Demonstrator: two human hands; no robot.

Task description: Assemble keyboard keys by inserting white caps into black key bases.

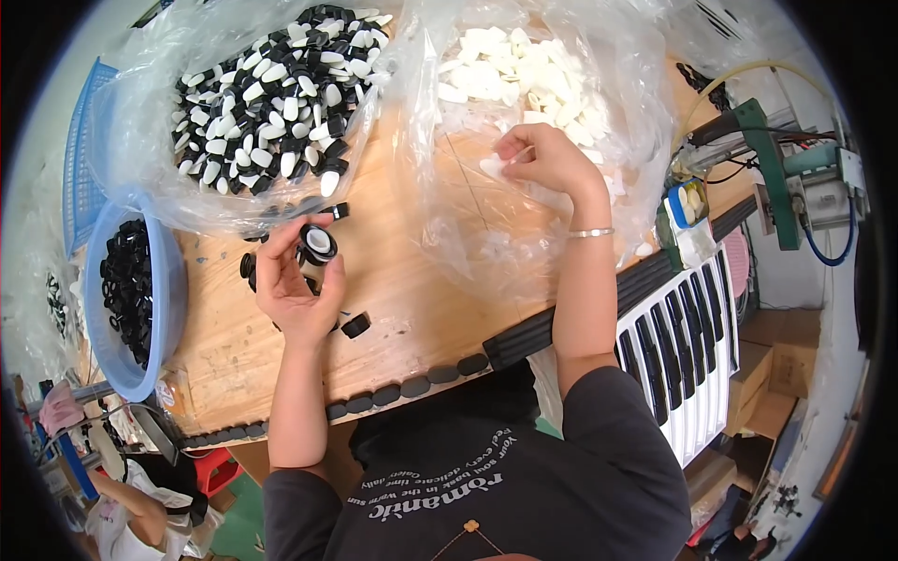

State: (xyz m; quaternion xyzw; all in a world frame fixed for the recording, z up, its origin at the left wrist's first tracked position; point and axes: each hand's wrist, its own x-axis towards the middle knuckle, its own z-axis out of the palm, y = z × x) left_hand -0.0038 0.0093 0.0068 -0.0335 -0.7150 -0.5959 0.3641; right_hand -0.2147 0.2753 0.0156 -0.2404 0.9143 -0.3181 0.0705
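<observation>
My left hand [297, 285] is closed, its thumb and fingers pinching a black oval cap [319, 244] with a pale inside, over the left part of the wooden table [402, 299]. Small loose black caps [356, 325] lie beside and under that hand. My right hand [552, 161] pinches a small white oval piece [493, 166] above the spread clear bag. Just beyond it lies a heap of white pieces [528, 70]. Past my left hand, another clear bag holds a heap of black and white assembled pieces [267, 107].
A blue basin [170, 309] of black caps stands at the left, near a blue basket [84, 140]. To the right are a green machine [772, 178] and a rack of black and white strips [683, 341]. Dark foam [416, 386] lines the table's near edge. Another person [145, 510] sits lower left.
</observation>
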